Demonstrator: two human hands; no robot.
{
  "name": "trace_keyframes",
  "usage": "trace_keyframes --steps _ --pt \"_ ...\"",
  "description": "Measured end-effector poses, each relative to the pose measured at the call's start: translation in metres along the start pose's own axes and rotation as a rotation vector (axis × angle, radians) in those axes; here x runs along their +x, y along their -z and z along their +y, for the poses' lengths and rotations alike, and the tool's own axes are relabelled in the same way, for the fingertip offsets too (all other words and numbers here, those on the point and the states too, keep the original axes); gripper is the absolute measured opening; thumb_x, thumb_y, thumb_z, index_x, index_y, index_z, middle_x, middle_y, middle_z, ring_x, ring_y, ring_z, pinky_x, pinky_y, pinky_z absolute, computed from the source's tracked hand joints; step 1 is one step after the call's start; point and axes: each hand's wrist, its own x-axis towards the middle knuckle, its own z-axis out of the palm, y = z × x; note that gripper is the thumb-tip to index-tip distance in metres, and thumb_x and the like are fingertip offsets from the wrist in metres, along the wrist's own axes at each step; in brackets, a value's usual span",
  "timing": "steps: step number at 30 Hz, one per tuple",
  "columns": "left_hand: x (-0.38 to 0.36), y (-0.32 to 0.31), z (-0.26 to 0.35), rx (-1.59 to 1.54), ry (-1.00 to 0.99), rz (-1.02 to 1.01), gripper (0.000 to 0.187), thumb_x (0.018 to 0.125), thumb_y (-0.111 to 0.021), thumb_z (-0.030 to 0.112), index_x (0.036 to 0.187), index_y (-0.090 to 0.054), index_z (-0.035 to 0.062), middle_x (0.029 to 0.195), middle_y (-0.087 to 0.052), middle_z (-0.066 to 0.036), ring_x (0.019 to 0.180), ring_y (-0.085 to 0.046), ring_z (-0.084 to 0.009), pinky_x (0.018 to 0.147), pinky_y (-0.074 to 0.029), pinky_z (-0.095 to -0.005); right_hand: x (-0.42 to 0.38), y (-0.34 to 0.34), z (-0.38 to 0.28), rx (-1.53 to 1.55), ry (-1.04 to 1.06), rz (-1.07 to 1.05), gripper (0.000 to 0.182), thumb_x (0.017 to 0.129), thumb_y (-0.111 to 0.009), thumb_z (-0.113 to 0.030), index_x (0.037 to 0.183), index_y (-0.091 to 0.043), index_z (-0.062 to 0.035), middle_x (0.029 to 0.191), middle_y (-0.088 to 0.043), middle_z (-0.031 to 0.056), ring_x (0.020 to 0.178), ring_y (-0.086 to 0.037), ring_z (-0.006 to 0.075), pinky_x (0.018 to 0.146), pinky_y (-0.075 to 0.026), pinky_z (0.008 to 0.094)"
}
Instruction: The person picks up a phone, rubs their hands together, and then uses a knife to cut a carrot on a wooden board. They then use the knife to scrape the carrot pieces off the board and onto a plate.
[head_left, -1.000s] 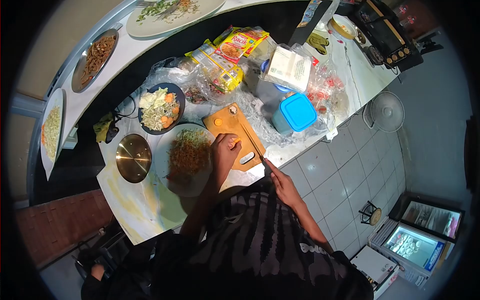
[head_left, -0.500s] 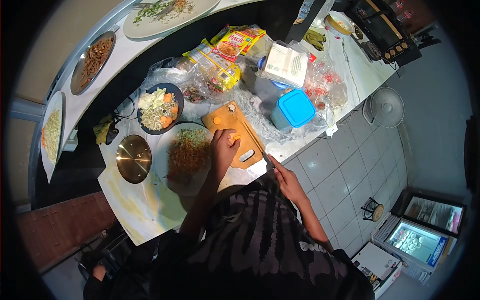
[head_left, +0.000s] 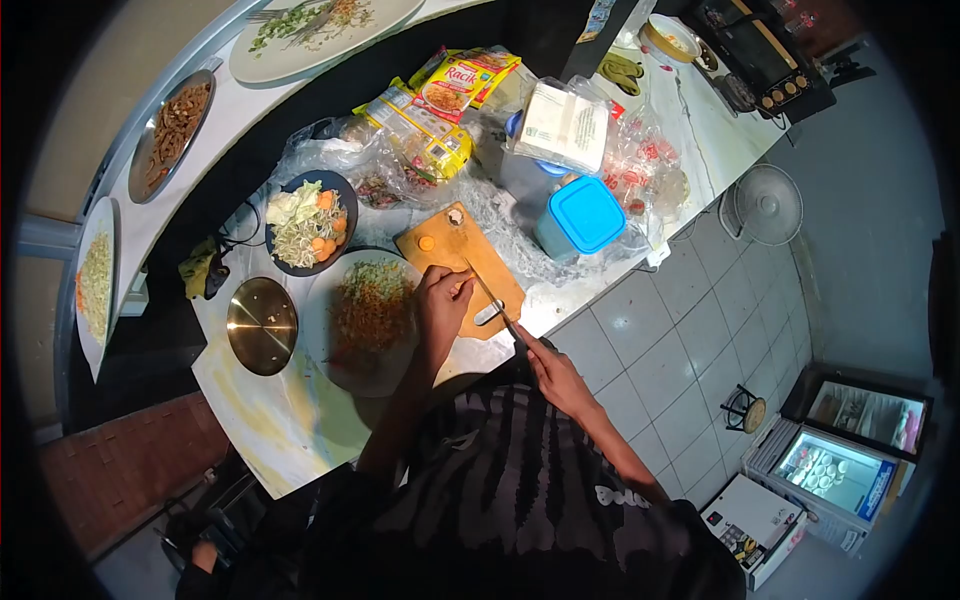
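My left hand (head_left: 444, 300) rests at the left edge of the wooden cutting board (head_left: 460, 236), its fingers curled together over a piece of carrot that they mostly hide. My right hand (head_left: 556, 378) grips a knife (head_left: 490, 297) by its dark handle, and the blade lies slanted across the board close to my left fingertips. Farther up the board sits a round carrot piece (head_left: 426, 243). Beside my left wrist is a large plate (head_left: 330, 375) of chopped carrot and pale green bits.
A dark plate (head_left: 352, 190) with bean sprouts, cabbage and carrot and a shiny metal plate (head_left: 262, 326) stand left. Behind the board are yellow seasoning packets (head_left: 452, 88), a blue-lidded container (head_left: 586, 216) and plastic bags (head_left: 650, 165). Filled plates line the raised ledge (head_left: 205, 150).
My right hand has moved left and swung the knife from the board's right edge across it, beside my left fingers. My left hand stays curled at the carrot. The whole view shifts slightly.
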Motion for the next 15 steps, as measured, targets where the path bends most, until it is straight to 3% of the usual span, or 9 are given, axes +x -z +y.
trace_keyframes --steps 9,11,15 --pt "-0.004 -0.009 -0.014 0.014 -0.113 0.062 0.018 0.082 -0.079 0.004 0.101 -0.077 0.0026 0.086 -0.059 -0.007 0.066 -0.057 -0.0154 0.058 -0.048 -0.0278 0.001 -0.013 0.006 -0.109 0.083 0.064 0.060 0.101 -0.047 -0.007 0.157 -0.031 -0.0232 0.093 -0.065 0.0279 0.086 -0.063 0.0476 0.078 -0.049 0.0550" --pt "-0.006 -0.009 -0.017 0.019 -0.015 0.003 0.016 0.081 -0.078 0.004 0.097 -0.075 0.0021 0.089 -0.061 -0.010 0.079 -0.063 -0.0260 0.068 -0.052 -0.0346 0.000 -0.014 0.005 -0.149 0.104 0.082 0.066 0.098 -0.050 -0.004 0.158 -0.030 -0.0230 0.091 -0.065 0.0281 0.083 -0.063 0.0474 0.075 -0.049 0.0551" --pt "-0.006 -0.008 -0.013 0.058 -0.068 0.023 0.015 0.081 -0.078 0.005 0.096 -0.075 0.0023 0.089 -0.061 -0.010 0.081 -0.063 -0.0273 0.072 -0.052 -0.0355 0.001 -0.018 0.007 -0.185 0.075 0.069 0.071 0.095 -0.052 -0.003 0.159 -0.028 -0.0232 0.086 -0.064 0.0278 0.079 -0.063 0.0477 0.074 -0.049 0.0558"
